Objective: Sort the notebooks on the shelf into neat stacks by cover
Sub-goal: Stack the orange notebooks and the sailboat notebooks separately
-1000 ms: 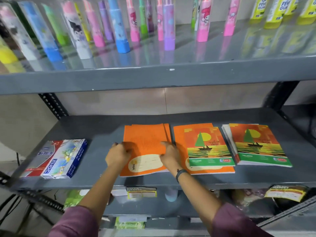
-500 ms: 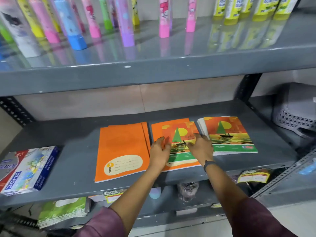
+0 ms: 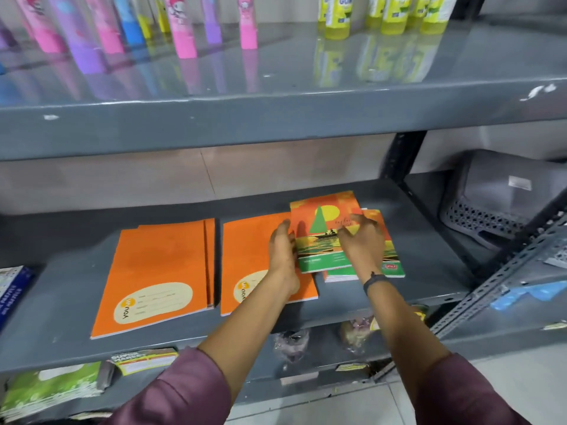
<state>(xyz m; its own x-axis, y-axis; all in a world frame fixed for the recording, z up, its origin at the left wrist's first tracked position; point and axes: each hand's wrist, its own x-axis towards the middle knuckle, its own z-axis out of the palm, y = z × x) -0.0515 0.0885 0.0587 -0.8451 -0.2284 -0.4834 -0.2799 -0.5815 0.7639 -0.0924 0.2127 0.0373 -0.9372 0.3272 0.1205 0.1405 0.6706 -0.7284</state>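
**Three piles on the shelf, one sailboat book going across**

Two hands are working at the middle shelf [image 3: 429, 240], and between them a sailboat-cover notebook [image 3: 322, 234] is being carried. The left hand [image 3: 283, 250] is lying flat along the book's left edge with the fingers pressed together against it; the right hand [image 3: 360, 240] is curling over the right side, fingers bent onto the cover in a grip. The book is sitting tilted, partly over the right edge of the middle orange pile [image 3: 248, 256] and partly over the sailboat stack [image 3: 389, 259] at the right; whether it is lifted clear or sliding on them I cannot tell.

As for progress, the sorting is looking well on, judging by how things are lying. At the left an orange stack [image 3: 159, 265] is resting with its covers roughly squared, though one edge is showing slightly offset at its right side. The middle orange pile is sitting just beside it, plain cover now exposed. The sailboat stack is lying near the front lip, its lower books peeking out a little unevenly.

What is probably remaining: setting the held book squarely on the sailboat stack, tidying that stack's edges, and perhaps merging the two orange piles into one, since their covers are matching.
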